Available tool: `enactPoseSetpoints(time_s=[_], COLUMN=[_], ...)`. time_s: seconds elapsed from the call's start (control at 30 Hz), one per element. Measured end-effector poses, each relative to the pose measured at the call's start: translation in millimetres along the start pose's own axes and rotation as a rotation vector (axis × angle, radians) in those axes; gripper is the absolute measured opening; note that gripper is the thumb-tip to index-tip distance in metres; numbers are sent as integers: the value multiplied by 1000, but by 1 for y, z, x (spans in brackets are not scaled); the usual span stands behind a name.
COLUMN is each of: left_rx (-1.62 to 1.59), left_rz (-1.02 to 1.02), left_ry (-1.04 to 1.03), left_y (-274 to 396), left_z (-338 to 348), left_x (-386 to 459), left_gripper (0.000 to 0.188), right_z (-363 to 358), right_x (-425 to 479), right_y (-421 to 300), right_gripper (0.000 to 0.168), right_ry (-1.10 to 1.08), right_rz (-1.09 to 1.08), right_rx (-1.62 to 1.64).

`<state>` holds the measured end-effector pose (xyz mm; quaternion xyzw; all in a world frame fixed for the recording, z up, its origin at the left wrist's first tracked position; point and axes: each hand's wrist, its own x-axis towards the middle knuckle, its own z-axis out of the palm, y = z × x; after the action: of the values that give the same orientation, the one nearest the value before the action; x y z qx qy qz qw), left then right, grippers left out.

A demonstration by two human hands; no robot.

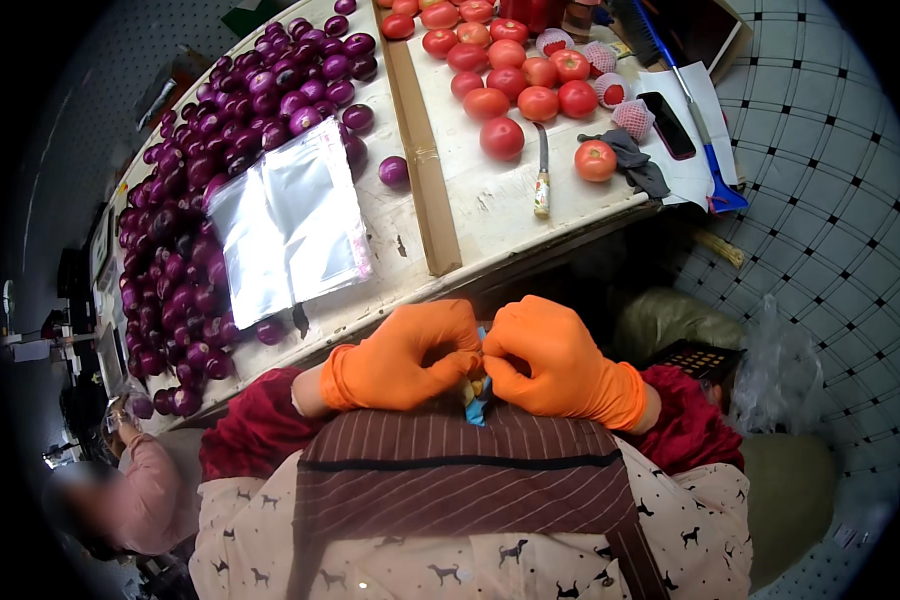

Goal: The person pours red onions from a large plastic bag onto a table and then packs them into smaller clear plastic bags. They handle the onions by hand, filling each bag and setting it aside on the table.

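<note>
My left hand (409, 356) and my right hand (551, 364), both in orange rubber gloves, meet in front of the apron at the table's near edge. Their fingertips pinch a small blue packet (477, 411) between them; something small and yellowish shows at it, too hidden to name. A stack of clear plastic bags (292, 225) lies on the table beyond my left hand, against a large heap of purple onions (187, 180). Farther right on the table are a knife with a patterned handle (542, 196) and many red tomatoes (502, 139).
A cardboard strip (420, 165) divides onions from tomatoes. At the table's right lie a grey glove (630, 161), a phone (667, 126) and a blue-handled brush (709, 150). A clear plastic bag (780, 367) and a green sack (675, 326) stand right of me. Another person (146, 487) sits at the left.
</note>
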<state>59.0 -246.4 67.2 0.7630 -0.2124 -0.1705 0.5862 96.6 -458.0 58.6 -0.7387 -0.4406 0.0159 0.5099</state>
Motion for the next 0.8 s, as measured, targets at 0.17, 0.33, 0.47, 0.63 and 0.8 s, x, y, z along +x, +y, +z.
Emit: enactPoseSetpoints(time_s=[0.17,0.33,0.47,0.63,0.8], left_rx=[-102,-366,-468,-674,-939], left_rz=[102,-10,-33,-132,-100], left_ry=[47,207,257,262,221], left_y=[-12,-27,-27,-40,-44], left_z=[3,2,3,12,18], left_x=[-5,-21,-20,-26,-32], left_gripper=[7,11,9,13,15], right_z=[17,18,21,22,24], right_x=[-7,-17,-17,-18,-26], right_y=[7,6,9,5,6], right_gripper=[10,7,3,6,6], right_ry=[123,199,183,142,180], right_rz=[27,365,534,870,932], right_rx=[153,397,594,985,1086])
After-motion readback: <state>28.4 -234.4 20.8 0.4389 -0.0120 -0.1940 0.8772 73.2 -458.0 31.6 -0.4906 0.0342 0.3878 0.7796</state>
